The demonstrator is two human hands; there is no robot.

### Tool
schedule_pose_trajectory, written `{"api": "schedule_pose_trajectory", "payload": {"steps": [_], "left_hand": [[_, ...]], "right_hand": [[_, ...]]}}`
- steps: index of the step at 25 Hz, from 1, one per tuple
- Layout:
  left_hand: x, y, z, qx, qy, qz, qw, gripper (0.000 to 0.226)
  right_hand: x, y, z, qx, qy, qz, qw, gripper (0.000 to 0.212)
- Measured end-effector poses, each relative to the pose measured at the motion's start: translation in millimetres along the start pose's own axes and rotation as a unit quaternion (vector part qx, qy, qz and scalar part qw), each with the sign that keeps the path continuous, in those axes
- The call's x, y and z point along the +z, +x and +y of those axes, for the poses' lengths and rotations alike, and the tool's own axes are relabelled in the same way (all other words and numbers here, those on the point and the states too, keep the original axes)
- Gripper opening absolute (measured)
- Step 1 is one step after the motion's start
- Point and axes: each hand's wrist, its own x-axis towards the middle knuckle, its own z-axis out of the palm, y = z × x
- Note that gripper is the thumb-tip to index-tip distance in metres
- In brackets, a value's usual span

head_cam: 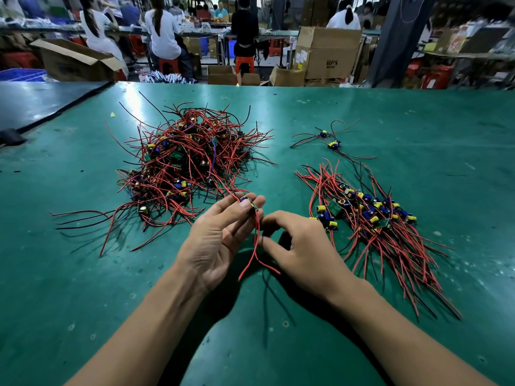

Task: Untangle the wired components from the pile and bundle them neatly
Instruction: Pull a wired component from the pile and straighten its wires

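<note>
The table (418,121) is a green mat, wide and flat. The pile (186,162) sits at eleven o'clock from my hands, a thick knot of red and black wire with small boards buried in it. The bundle (373,215) lies at three o'clock, boards together and wires trailing toward me. Two strays (331,142) lie apart at one o'clock.

My left hand (217,240) is palm up at the centre, pinching one component (251,205) between thumb (245,203) and fingertips. One wire from it runs off toward the pile at eleven; I cannot tell whether that end is free. My right hand (306,249) is curled just beside the leads (255,246) that hang down toward six. It is blurred, so I cannot tell whether it pinches them or only brushes them.

I judge each piece as very light, the wire limp and springy, likely to snag on its neighbours. The soldered joints look like the weak spot, so I would hold the board itself and draw the wire out slowly rather than yank it by the ends.
</note>
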Motion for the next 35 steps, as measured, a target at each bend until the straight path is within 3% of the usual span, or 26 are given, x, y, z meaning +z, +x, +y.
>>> {"api": "schedule_pose_trajectory", "payload": {"steps": [4,7,10,13,15,17,20,22,23,26,31,35], "left_hand": [[1.9,-3.6,-2.6,0.002,0.017,-0.005,1.000,0.044],[3.5,-6.5,-0.1,-0.006,0.042,-0.013,0.999,0.051],[2.6,-8.6,-1.6,0.002,0.060,-0.030,0.998,0.047],[2.8,-10.3,-3.5,0.008,0.089,-0.046,0.995,0.039],[2.6,-11.2,-2.9,0.006,0.115,-0.062,0.991,0.036],[2.1,-12.8,-3.2,-0.005,0.163,-0.085,0.983,0.033],[0.0,-12.5,-7.2,-0.035,0.193,-0.090,0.976,0.031],[-0.2,-12.8,-8.5,-0.055,0.190,-0.091,0.976,0.021],[0.7,-12.8,-8.5,-0.065,0.196,-0.095,0.974,0.018],[3.6,-13.1,-7.5,-0.099,0.230,-0.097,0.963,0.029],[1.2,-16.5,-7.9,-0.091,0.244,-0.121,0.958,0.025],[-1.7,-15.4,-7.2,-0.096,0.249,-0.089,0.960,0.014]], "right_hand": [[-0.3,-2.9,-1.4,-0.008,-0.073,0.035,0.997,0.031],[1.9,-3.7,-2.5,-0.016,-0.058,0.046,0.997,0.038],[4.7,-2.1,-4.8,-0.005,0.024,0.103,0.994,0.031],[2.7,2.5,-12.1,0.081,0.205,0.129,0.967,0.027],[-4.2,8.3,-17.3,0.151,0.370,0.109,0.910,0.027],[-15.3,14.2,-19.9,0.221,0.516,0.075,0.824,0.025],[-31.4,17.0,-19.0,0.272,0.653,-0.013,0.707,0.026],[-37.9,16.0,-17.5,0.281,0.693,-0.063,0.661,0.028],[-40.0,15.2,-17.4,0.289,0.692,-0.083,0.656,0.028],[-40.0,14.6,-17.9,0.320,0.634,-0.134,0.691,0.028],[-22.4,12.4,-10.0,0.323,0.419,-0.099,0.843,0.034],[-12.7,10.4,-7.0,0.286,0.368,-0.025,0.884,0.035]]}}
